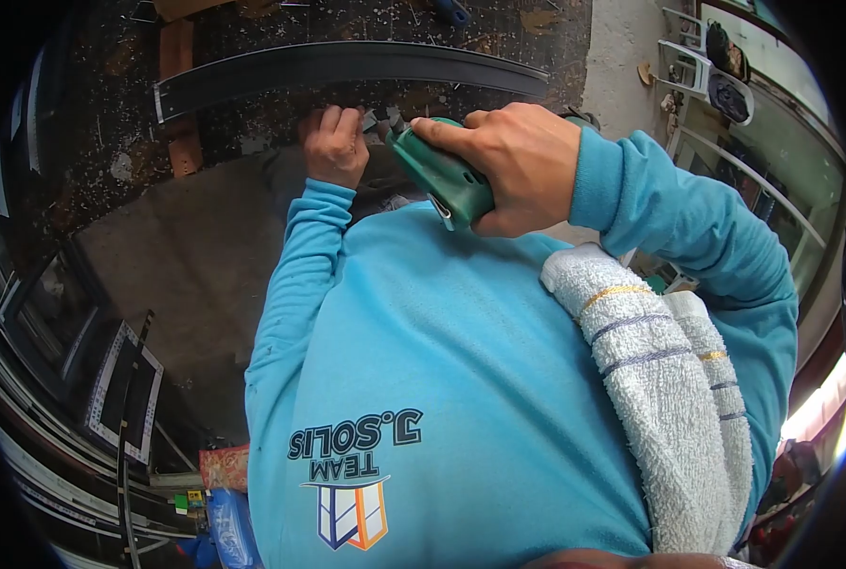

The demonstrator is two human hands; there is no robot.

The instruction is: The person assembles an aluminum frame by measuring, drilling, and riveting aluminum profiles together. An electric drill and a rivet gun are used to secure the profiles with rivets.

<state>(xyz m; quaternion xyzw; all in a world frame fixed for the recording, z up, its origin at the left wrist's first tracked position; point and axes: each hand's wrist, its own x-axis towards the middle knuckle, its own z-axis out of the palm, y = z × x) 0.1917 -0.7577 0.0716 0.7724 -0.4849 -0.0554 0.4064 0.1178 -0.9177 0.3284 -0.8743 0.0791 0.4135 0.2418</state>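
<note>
My right hand [518, 152] is wrapped round a green power drill [442, 175], its index finger stretched along the top of the body. The drill's front end points up and left toward my left hand [336, 140]. That hand is closed, with fingers curled at the workbench's near edge. Beside its fingertips, just ahead of the drill, is a small pale metal piece [370, 120]; whether the fingers hold it cannot be made out. A long dark metal profile [347, 64] lies across the bench beyond both hands.
The dark workbench [281, 119] is strewn with shavings. A wooden strip [184, 147] lies under the profile's left end. A white towel [632, 360] hangs over my right shoulder. Frames and long profiles [124, 408] stand at left; a white chair [684, 71] is at upper right.
</note>
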